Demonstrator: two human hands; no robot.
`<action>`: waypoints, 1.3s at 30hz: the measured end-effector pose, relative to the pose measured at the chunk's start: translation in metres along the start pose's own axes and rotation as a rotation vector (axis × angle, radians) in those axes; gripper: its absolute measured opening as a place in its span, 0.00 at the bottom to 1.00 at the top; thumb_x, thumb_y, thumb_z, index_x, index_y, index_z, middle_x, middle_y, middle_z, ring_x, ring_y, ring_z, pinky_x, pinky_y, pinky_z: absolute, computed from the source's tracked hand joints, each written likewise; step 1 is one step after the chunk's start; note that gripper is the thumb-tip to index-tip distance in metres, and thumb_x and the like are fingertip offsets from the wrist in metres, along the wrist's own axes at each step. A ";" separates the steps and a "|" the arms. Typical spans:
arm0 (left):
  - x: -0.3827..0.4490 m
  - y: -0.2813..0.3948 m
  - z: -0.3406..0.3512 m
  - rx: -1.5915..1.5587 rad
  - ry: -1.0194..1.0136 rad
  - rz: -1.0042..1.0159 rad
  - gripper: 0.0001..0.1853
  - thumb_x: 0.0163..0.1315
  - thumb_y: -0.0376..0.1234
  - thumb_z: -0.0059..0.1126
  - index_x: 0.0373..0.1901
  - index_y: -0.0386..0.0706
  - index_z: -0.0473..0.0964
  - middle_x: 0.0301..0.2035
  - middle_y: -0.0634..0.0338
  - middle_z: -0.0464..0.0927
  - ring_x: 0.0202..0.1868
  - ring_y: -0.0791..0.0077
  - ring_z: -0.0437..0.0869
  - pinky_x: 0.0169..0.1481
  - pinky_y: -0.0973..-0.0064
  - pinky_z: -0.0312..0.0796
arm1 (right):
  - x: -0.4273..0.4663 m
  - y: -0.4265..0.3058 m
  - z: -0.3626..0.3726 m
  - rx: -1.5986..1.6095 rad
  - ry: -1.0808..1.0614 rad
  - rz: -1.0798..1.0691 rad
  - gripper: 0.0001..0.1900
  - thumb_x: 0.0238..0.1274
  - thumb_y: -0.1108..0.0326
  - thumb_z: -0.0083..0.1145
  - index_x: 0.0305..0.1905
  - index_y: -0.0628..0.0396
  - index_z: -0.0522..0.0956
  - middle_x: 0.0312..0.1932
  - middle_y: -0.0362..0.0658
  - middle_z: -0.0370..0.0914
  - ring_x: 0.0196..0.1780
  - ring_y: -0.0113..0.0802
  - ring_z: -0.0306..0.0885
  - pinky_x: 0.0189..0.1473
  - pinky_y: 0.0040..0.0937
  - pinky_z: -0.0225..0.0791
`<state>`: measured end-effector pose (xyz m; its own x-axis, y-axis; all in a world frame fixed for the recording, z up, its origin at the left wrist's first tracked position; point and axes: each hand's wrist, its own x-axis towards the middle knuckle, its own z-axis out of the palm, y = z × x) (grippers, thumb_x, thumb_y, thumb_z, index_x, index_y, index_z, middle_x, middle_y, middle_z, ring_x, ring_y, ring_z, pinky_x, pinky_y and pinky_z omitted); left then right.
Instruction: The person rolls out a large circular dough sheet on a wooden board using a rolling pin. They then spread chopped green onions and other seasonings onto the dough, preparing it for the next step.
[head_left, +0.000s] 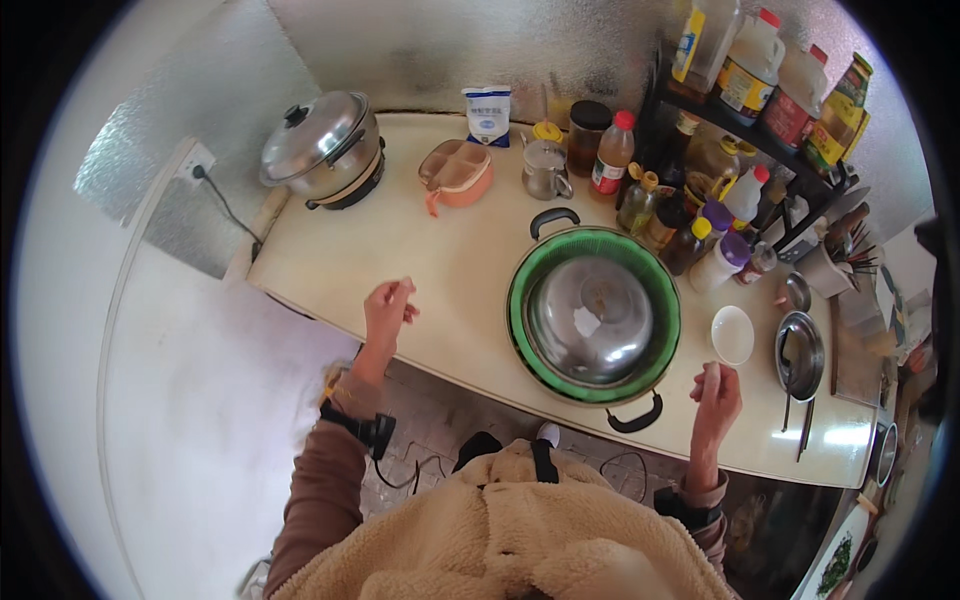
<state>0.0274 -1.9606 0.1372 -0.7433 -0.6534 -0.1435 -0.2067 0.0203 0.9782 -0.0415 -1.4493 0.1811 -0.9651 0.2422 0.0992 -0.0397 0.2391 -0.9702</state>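
Note:
My left hand hovers over the front edge of the cream tabletop, fingers loosely bent and holding nothing. To the right of the pot, my right hand is raised with its fingers half curled, also without anything in it. Nearest it is a small white bowl. Between the hands stands a wide pot with black loop handles. A green plastic strainer basket sits in the pot's mouth. Inside the basket is a rounded stainless steel bowl or lid; its underside is hidden.
A lidded steel electric pot stands back left. Behind are an orange divided box, a salt bag and a steel jug. Seasoning bottles crowd a black rack. At right lie a steel dish and chopsticks.

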 end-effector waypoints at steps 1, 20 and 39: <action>0.028 0.003 0.005 -0.027 0.005 0.004 0.20 0.72 0.45 0.62 0.46 0.34 0.80 0.41 0.58 0.84 0.28 0.75 0.87 0.28 0.79 0.74 | -0.003 0.000 0.001 -0.001 0.026 0.006 0.14 0.81 0.62 0.53 0.42 0.62 0.79 0.28 0.40 0.78 0.26 0.20 0.72 0.29 0.21 0.66; 0.212 -0.024 0.007 -0.417 -0.683 -0.281 0.18 0.79 0.50 0.52 0.33 0.49 0.74 0.29 0.69 0.72 0.30 0.80 0.72 0.41 0.72 0.73 | -0.161 -0.069 0.084 -0.187 0.582 0.209 0.17 0.81 0.56 0.53 0.40 0.57 0.82 0.26 0.36 0.78 0.24 0.20 0.69 0.26 0.19 0.63; -0.143 -0.054 -0.083 -0.102 -1.252 -0.223 0.14 0.81 0.42 0.49 0.43 0.41 0.74 0.36 0.63 0.76 0.32 0.79 0.76 0.52 0.63 0.82 | -0.398 -0.041 -0.058 0.114 0.709 0.136 0.11 0.81 0.64 0.53 0.43 0.58 0.81 0.30 0.36 0.80 0.27 0.18 0.72 0.29 0.18 0.67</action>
<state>0.1980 -1.9312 0.1176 -0.8004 0.5226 -0.2938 -0.3953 -0.0917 0.9139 0.3595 -1.5013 0.1943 -0.5657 0.8226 0.0577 0.0051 0.0734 -0.9973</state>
